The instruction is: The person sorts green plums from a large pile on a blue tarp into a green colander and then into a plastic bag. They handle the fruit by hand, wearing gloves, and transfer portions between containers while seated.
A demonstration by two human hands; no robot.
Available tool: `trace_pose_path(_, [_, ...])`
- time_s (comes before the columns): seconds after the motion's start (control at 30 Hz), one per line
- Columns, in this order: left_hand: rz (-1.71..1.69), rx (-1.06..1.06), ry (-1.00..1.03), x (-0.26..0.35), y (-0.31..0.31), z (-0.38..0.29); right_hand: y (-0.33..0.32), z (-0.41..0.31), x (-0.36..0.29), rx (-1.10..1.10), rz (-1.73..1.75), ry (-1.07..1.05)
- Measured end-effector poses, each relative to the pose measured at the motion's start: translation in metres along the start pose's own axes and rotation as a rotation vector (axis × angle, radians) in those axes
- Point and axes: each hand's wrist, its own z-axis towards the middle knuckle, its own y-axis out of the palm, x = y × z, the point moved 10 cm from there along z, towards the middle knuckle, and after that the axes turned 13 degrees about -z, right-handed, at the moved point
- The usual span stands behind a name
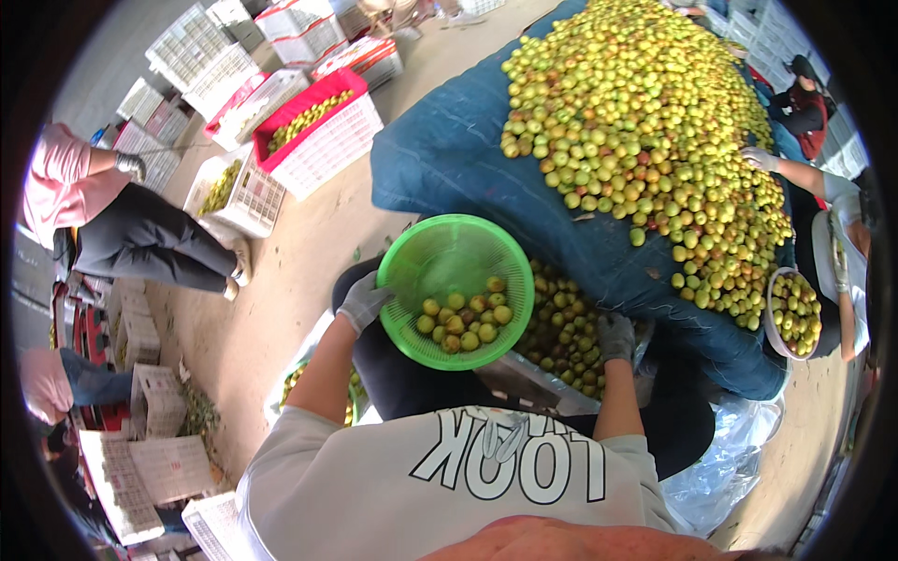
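My left hand (365,303), in a pale grey work glove, grips the left rim of a green plastic colander basket (456,223). Several round yellow-green fruits (468,324), like fresh jujubes, lie in the basket's lower part. My right hand (617,338), also gloved, is at the right side of a plastic-lined crate (537,382) between my knees. Darker, shaded fruits (561,329) fill much of that crate. The right fingers are partly in shadow, so whether they hold a fruit is unclear.
A large fruit heap (631,119) lies on a blue padded cover (449,140) ahead. At the right, a co-worker's gloved hand (760,159) touches the heap near a fruit-filled bowl (794,315). Left stand crates (326,151) and a person (140,210). Clear plastic sheeting (722,463) lies beside my right leg.
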Motion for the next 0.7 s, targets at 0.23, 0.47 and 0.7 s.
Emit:
trace_pose_path(0.23, [-0.41,0.218,-0.102,0.029,-0.075,0.059,-0.015,-0.004,0.006,0.079,0.222,-0.05])
trace_pose_path(0.47, [-0.553,0.334,-0.008,0.14,-0.064,0.185,0.012,0.003,0.021,0.063,0.309,-0.052])
trace_pose_path(0.7, [-0.481,0.572,-0.094,0.111,-0.012,0.275,0.026,-0.004,0.02,-0.038,0.363,-0.077])
